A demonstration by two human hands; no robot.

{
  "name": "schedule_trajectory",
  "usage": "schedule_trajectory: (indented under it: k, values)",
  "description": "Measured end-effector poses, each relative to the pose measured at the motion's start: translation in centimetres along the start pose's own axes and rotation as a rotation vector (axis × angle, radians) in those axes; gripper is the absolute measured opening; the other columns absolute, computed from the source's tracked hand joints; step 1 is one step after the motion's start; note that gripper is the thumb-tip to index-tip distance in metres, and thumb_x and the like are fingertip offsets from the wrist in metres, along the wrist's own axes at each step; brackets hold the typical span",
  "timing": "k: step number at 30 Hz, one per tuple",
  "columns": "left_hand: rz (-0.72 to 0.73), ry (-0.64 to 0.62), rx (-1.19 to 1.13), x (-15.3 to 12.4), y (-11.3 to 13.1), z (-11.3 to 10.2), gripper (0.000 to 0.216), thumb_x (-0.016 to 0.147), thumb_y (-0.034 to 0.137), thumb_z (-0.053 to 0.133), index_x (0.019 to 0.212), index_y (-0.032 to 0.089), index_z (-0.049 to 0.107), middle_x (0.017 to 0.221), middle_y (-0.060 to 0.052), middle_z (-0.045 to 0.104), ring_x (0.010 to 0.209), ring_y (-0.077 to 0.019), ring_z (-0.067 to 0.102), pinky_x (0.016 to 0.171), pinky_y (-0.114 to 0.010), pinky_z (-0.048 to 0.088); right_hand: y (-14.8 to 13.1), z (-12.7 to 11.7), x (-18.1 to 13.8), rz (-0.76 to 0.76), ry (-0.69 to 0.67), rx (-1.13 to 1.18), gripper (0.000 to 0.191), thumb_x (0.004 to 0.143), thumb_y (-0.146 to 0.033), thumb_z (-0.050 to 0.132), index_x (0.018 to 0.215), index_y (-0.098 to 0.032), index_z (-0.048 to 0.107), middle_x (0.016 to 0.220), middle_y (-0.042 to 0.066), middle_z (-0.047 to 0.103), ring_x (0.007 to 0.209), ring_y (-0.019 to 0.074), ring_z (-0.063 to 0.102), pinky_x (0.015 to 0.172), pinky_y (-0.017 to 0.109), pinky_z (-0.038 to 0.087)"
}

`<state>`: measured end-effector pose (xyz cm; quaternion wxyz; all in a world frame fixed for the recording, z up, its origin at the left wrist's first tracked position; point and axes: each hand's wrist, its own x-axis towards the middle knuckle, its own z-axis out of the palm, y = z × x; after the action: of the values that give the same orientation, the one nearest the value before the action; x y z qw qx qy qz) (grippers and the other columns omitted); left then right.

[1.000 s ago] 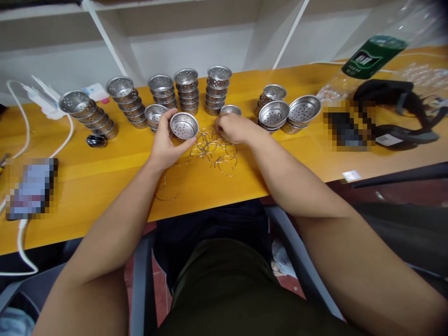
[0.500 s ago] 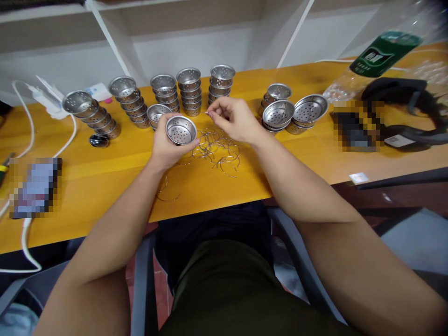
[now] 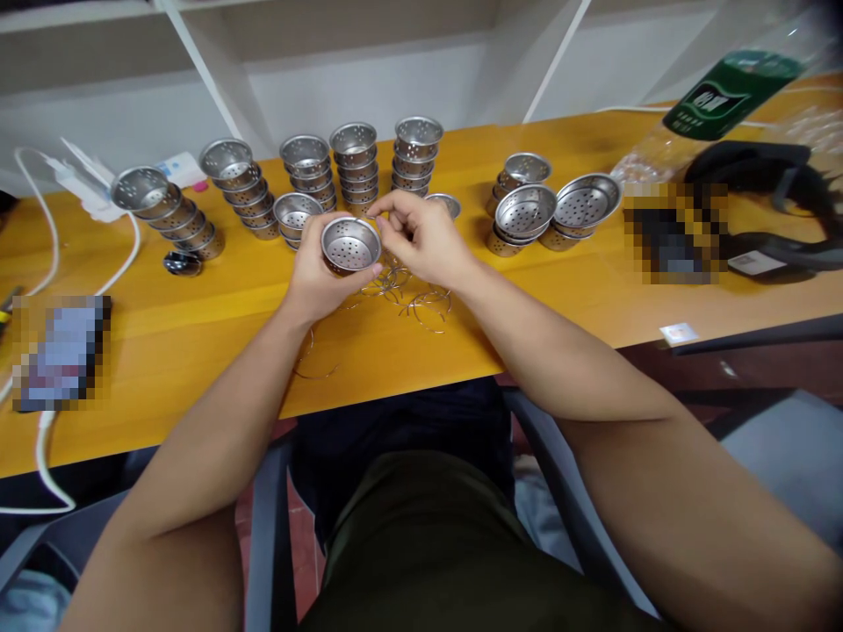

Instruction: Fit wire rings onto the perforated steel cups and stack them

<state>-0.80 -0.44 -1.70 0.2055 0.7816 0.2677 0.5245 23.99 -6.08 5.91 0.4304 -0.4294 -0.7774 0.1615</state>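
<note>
My left hand (image 3: 313, 276) grips a small perforated metal cup (image 3: 350, 245) above the yellow table (image 3: 198, 307), its open side tilted toward me. Right beside the cup's rim is my right hand (image 3: 421, 239), its fingers pinched on a thin wire ring that barely shows. Under both hands lies a loose pile of wire rings (image 3: 421, 303). One more ring (image 3: 313, 355) lies near the table's front edge.
Several stacks of perforated cups (image 3: 356, 167) line the back of the table, with more cups (image 3: 553, 211) to the right. A white cable (image 3: 46, 263) and a blurred object (image 3: 59, 351) lie left. A plastic bottle (image 3: 711, 105) and black headphones (image 3: 770, 202) sit right.
My right hand lifted from the ring pile with a ring pinched, then moved left to the rim of the cup. My left hand raised the cup slightly.
</note>
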Motion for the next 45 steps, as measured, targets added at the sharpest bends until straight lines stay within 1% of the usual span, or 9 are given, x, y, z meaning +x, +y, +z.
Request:
schedule_trajectory:
  k: [9,12,17,22,26,31,39,43,45]
  values:
    - [-0.054,-0.021,-0.039,0.1,0.9,0.2,0.117,0.071,0.103,0.105,0.15,0.03,0.06,0.142,-0.011,0.075,0.134,-0.04,0.082,0.122,-0.062,0.07,-0.9,0.1,-0.3,-0.023,-0.012,0.0,0.023,0.122,-0.044,0.07,0.131,-0.026,0.08,0.082,-0.001,0.053,0.078,0.0224,0.053,0.083,0.037,0.056]
    - [-0.068,-0.028,-0.039,0.1,0.4,0.4,0.122,0.071,0.103,0.106,0.158,0.031,0.058,0.151,-0.013,0.075,0.144,-0.0423,0.08,0.128,-0.063,0.068,-0.8,0.0,-0.3,-0.028,-0.008,-0.004,0.021,0.121,-0.041,0.07,0.13,-0.026,0.081,0.082,-0.001,0.055,0.077,0.022,0.054,0.085,0.037,0.056]
    - [-0.009,-0.009,-0.105,0.0,-0.3,0.4,0.114,0.084,0.102,0.097,0.168,0.037,0.055,0.164,-0.012,0.071,0.156,-0.0401,0.074,0.139,-0.066,0.061,-0.5,-0.2,-0.2,-0.035,0.009,-0.02,0.018,0.12,-0.032,0.067,0.128,-0.024,0.081,0.082,0.0,0.06,0.077,0.0214,0.055,0.085,0.038,0.056]
    - [-0.037,0.041,0.037,0.1,-0.1,-0.2,0.11,0.07,0.093,0.113,0.149,0.03,0.067,0.141,-0.011,0.075,0.137,-0.0412,0.079,0.129,-0.067,0.066,-0.3,0.1,-0.2,-0.026,0.011,-0.024,0.017,0.119,-0.032,0.068,0.128,-0.025,0.08,0.081,-0.001,0.06,0.076,0.0215,0.055,0.085,0.038,0.057]
    - [-0.025,0.024,0.002,0.0,0.5,-0.1,0.108,0.075,0.094,0.109,0.15,0.031,0.064,0.14,-0.01,0.075,0.133,-0.039,0.08,0.123,-0.063,0.069,-0.6,0.5,-0.4,-0.048,0.0,-0.004,0.018,0.119,-0.034,0.069,0.129,-0.025,0.08,0.082,-0.001,0.059,0.076,0.0214,0.055,0.086,0.038,0.057]
    - [0.046,-0.022,-0.066,-0.2,1.2,0.5,0.107,0.082,0.093,0.106,0.157,0.034,0.058,0.14,-0.008,0.078,0.121,-0.033,0.085,0.1,-0.053,0.075,-1.2,0.6,-0.6,-0.028,0.002,-0.046,0.02,0.119,-0.03,0.064,0.131,-0.025,0.08,0.08,-0.001,0.058,0.075,0.0214,0.053,0.085,0.038,0.056]
    - [-0.039,-0.106,-0.029,-0.1,2.5,0.0,0.119,0.077,0.103,0.103,0.157,0.034,0.049,0.146,-0.005,0.076,0.129,-0.0301,0.083,0.107,-0.052,0.073,-1.6,0.8,-0.6,0.017,0.033,-0.075,0.023,0.118,-0.029,0.064,0.135,-0.025,0.079,0.076,-0.003,0.053,0.073,0.0217,0.052,0.085,0.038,0.057]
    - [-0.06,-0.106,0.026,-0.1,3.6,-0.2,0.106,0.089,0.104,0.094,0.154,0.031,0.052,0.143,-0.006,0.077,0.127,-0.0311,0.084,0.107,-0.054,0.072,-1.7,1.1,-0.7,0.023,0.044,-0.035,0.022,0.115,-0.027,0.067,0.136,-0.025,0.075,0.074,-0.005,0.051,0.073,0.0214,0.054,0.087,0.038,0.058]
    - [-0.024,-0.087,0.041,-0.1,3.6,-0.2,0.104,0.086,0.101,0.099,0.152,0.032,0.056,0.139,-0.006,0.081,0.121,-0.0323,0.085,0.1,-0.054,0.072,-1.7,1.2,-0.7,0.026,0.046,-0.007,0.015,0.114,-0.027,0.07,0.127,-0.026,0.075,0.074,-0.005,0.049,0.072,0.021,0.054,0.086,0.038,0.058]
